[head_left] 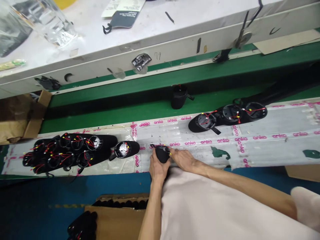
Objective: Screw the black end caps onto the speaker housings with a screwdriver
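Note:
My left hand (159, 169) is wrapped around a black fabric-covered cylindrical housing (162, 154), held tilted against the near edge of the taped bench strip. Beside it, my right hand (183, 160) is closed at the housing's right rim, with a small yellow spot at the fingertips. What those fingers pinch is too small to make out. Just to the left stands a similar open housing (123, 149) with a bright silvery inside. Farther right, a housing with red wires (206, 121) stands in a short row with two others.
Several wired black housings (67, 151) crowd the strip's left end. A lone housing (179, 96) stands on the green surface beyond. Above is a white shelf (175, 33) with a dark tag (125, 19). Cardboard boxes sit at left (37, 113) and below (120, 221).

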The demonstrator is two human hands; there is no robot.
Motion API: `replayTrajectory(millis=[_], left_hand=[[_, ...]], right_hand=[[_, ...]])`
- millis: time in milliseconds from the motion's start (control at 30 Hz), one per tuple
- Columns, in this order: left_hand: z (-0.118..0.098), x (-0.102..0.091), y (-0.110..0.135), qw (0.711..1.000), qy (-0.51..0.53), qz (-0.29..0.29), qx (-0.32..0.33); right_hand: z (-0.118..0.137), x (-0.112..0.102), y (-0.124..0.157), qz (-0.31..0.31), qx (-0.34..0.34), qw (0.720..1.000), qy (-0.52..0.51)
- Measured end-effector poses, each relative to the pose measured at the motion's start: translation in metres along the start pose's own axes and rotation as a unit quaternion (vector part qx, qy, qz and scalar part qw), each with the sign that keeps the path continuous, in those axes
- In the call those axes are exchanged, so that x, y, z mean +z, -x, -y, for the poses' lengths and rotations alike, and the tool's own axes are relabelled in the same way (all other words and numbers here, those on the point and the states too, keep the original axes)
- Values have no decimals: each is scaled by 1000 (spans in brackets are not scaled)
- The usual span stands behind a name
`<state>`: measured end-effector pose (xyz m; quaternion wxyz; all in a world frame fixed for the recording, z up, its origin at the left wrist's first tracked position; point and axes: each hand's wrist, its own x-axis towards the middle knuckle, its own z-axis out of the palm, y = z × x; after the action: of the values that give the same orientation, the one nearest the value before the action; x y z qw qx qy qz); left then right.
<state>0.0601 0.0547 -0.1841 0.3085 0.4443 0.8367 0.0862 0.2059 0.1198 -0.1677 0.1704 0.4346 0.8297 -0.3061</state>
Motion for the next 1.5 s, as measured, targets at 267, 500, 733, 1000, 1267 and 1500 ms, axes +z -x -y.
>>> replayTrajectory(millis=[267,500,733,1000,1267,1500], left_hand=[[-5,9,2,999,-40,-29,9],[-6,3,1,997,-44,-57,36],[-6,-6,-6,996,36,-78,28],[-1,-44,17,972,114,-202,21],[10,-41,-8,924,157,-337,88],[3,-33,-20,893,172,-410,67]], right_hand=[[14,-5,-2,37,59,997,-20],[15,-11,-6,12,37,998,-41],[1,-22,19,-105,25,990,-95],[-11,-3,24,-146,27,968,-204],[7,-28,9,-126,-31,979,-160],[-3,-105,-27,-200,-14,980,-19]])
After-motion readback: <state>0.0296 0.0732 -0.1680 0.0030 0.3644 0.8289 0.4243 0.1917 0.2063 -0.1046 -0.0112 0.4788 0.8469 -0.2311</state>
